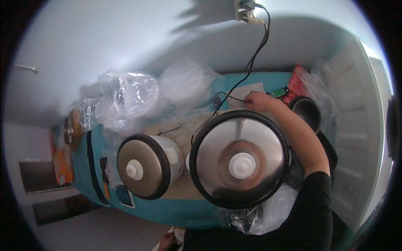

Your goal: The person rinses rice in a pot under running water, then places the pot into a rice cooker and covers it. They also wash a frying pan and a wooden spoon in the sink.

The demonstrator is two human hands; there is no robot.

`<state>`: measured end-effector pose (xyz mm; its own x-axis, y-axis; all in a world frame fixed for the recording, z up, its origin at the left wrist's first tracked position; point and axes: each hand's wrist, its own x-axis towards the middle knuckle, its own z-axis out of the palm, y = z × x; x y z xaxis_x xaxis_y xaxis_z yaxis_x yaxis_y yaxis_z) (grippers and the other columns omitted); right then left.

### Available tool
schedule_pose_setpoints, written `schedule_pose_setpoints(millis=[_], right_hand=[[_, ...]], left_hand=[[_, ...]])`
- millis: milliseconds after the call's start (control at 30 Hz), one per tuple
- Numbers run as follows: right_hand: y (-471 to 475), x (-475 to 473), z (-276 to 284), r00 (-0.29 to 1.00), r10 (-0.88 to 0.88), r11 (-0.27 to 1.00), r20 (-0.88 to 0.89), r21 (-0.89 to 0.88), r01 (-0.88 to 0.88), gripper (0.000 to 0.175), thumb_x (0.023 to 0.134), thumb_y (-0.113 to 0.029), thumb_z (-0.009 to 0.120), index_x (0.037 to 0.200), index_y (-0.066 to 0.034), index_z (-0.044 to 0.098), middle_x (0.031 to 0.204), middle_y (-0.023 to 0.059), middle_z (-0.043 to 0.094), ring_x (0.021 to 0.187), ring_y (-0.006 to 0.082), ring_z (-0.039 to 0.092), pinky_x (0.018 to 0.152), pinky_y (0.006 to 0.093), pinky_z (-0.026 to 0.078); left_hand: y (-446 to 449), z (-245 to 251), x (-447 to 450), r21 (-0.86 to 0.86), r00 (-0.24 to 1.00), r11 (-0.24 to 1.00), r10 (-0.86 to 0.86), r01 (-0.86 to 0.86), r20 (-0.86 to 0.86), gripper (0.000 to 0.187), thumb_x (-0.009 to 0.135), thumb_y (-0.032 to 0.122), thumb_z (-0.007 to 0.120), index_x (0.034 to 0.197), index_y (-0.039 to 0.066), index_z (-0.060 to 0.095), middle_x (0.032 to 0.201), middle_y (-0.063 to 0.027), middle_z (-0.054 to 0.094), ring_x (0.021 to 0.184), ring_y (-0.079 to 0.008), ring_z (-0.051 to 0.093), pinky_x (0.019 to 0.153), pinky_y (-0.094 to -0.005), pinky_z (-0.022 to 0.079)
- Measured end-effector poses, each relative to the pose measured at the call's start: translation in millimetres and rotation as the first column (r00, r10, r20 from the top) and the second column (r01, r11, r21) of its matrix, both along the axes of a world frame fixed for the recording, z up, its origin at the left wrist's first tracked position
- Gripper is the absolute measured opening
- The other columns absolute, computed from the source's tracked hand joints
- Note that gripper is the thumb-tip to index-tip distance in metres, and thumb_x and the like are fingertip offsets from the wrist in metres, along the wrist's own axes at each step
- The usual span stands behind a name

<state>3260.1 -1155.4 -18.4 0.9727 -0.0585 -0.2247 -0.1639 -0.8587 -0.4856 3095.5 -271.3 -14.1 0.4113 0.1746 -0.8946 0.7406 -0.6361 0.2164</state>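
My right hand reaches past the large rice cooker, its fingers closed around the end of a thin cord. Under that hand lies a pale flat sheet. The large rice cooker has a shiny steel lid, black rim and white knob. To its left stands a smaller rice cooker with a duller lid. Low at the bottom edge, my left hand grips a white, crumpled cloth or paper; part of it is cut off by the frame.
Clear plastic bags line the wall. Two plugs sit in a wall outlet, with black cables hanging down. A phone lies on the blue-green tabletop. A black bowl or pan and a red packet are at right.
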Motion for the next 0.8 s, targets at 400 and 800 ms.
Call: schedule_pose_setpoints(millis=[400, 800], right_hand=[[13.2, 6.1, 142.5, 0.983, -0.178, 0.861, -0.040, 0.477, 0.175, 0.031, 0.091, -0.024, 0.064, 0.109, 0.0004, 0.060, 0.080, 0.0068, 0.061, 0.075, 0.0178, 0.058, 0.072, 0.0366, 0.050], [56.0, 96.0, 202.1, 0.759, -0.559, 0.821, 0.334, 0.349, 0.451, 0.027, 0.085, -0.028, 0.068, 0.091, -0.0024, 0.067, 0.074, 0.0134, 0.066, 0.071, 0.0269, 0.066, 0.066, 0.0381, 0.051]], left_hand=[[-10.8, -14.1, -2.9, -0.081, 0.998, 0.995, 0.061, -0.060, 0.004, 0.028, 0.091, 0.016, 0.066, 0.109, -0.005, 0.065, 0.090, -0.0142, 0.068, 0.078, -0.0199, 0.067, 0.067, -0.0315, 0.054], [-193.4, 116.7, 115.5, -0.450, 0.897, 0.843, -0.083, 0.295, 0.434, 0.017, 0.090, 0.010, 0.067, 0.104, -0.001, 0.068, 0.092, -0.0061, 0.068, 0.083, -0.0132, 0.063, 0.076, -0.0289, 0.052]])
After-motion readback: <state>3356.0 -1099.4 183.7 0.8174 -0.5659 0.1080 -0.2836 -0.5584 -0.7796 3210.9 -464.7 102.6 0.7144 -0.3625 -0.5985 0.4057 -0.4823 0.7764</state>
